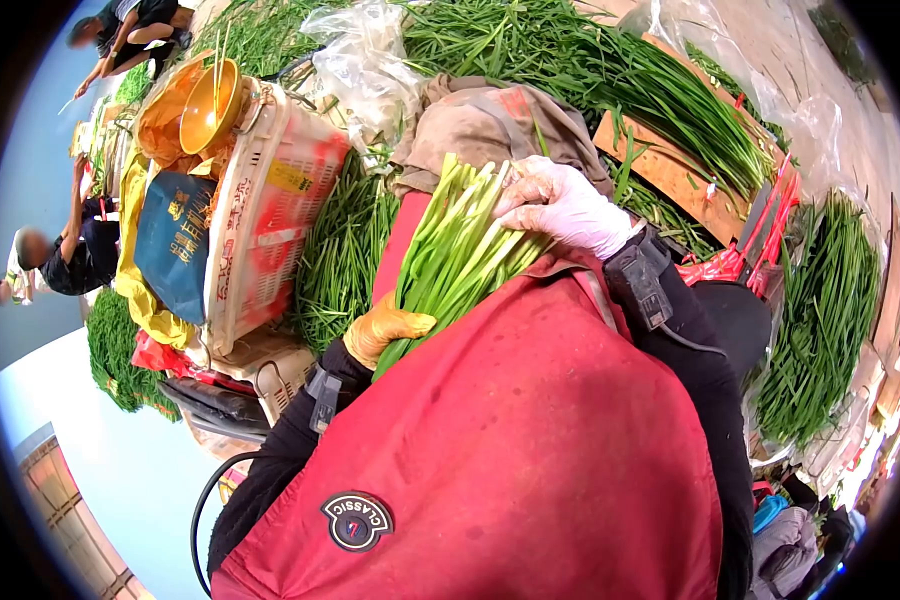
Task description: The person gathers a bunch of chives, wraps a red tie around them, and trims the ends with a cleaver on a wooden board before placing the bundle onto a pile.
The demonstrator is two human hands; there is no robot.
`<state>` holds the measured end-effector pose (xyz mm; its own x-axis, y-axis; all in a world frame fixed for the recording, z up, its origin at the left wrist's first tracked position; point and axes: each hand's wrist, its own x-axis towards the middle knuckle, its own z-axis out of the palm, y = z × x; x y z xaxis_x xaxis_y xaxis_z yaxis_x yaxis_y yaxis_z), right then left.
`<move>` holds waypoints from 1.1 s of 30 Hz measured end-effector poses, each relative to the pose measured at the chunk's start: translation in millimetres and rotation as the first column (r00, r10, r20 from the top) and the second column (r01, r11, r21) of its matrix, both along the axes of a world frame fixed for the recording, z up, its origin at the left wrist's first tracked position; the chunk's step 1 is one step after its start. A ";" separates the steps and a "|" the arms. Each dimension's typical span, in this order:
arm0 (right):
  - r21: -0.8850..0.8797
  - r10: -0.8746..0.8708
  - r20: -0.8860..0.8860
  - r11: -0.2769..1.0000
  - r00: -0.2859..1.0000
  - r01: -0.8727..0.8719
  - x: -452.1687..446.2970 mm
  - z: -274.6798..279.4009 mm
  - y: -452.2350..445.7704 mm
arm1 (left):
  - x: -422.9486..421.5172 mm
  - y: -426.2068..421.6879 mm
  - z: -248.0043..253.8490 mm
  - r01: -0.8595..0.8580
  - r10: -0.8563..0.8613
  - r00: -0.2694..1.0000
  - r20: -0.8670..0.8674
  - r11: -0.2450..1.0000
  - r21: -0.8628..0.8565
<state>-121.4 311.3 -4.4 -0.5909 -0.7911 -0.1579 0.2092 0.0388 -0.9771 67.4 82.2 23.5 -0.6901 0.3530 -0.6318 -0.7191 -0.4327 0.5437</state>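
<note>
A bunch of garlic chives (457, 245) lies slantwise over my lap, pale stalk ends up and green leaves down to the left. My left hand (388, 334), in an orange-yellow glove, is closed round the leafy lower end, with the thumb across the top. At the pale end, my right hand (566, 208) in a whitish glove has its fingers bent against the stalks on the right side of the bunch. Exactly what its fingertips pinch is partly hidden. Beneath the bunch is my red apron (530, 430).
A white-and-red plastic crate (270, 215) stands at left, with a yellow bowl (210, 107) on top. More chives (660, 95) lie on a wooden board (685, 185) at upper right. Another heap (820, 320) is at far right. Two people (70, 250) (130, 35) are at far left.
</note>
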 end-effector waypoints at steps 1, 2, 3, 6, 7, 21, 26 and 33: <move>-0.033 -0.026 0.094 0.999 0.995 0.029 2.9 -7.4 -0.5 | -0.2 1.1 0.8 -0.004 0.004 1.000 0.016 1.000 0.002; -0.062 -0.048 0.188 0.996 0.981 0.060 5.2 -13.4 -1.0 | -0.3 0.4 0.4 0.019 -0.019 1.000 -0.003 1.000 -0.025; -0.095 -0.058 0.148 0.993 0.987 0.073 7.1 -16.5 -1.7 | -0.7 -1.4 -0.2 0.041 -0.043 0.999 -0.023 0.998 -0.052; -0.153 -0.173 0.058 0.972 0.983 0.180 10.7 -28.2 -5.3 | -2.7 2.7 5.6 0.037 -0.037 0.999 -0.006 0.997 -0.060; -0.079 -0.245 0.209 0.961 0.947 0.266 10.5 -26.5 -3.7 | -3.3 4.6 7.9 0.024 -0.024 1.000 0.012 0.998 -0.050; 0.200 0.235 0.039 0.950 0.971 -0.238 -23.5 35.3 -26.4 | -9.6 15.5 9.1 0.146 -0.150 0.988 -0.045 0.986 -0.085; 0.093 -0.213 -0.010 0.973 0.977 0.213 -33.0 -11.5 -12.5 | -3.4 12.6 4.2 0.102 -0.110 0.992 -0.064 0.988 -0.115; 0.095 -0.071 -0.147 0.992 0.987 0.086 -43.8 33.5 30.1 | -7.3 12.7 -4.5 0.114 -0.118 0.990 -0.082 0.992 -0.055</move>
<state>-165.2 341.5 29.1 -0.6728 -0.7257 -0.1439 0.0736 0.1279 -0.9890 60.1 94.9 19.0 -0.6984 0.4033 -0.5913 -0.7130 -0.3196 0.6241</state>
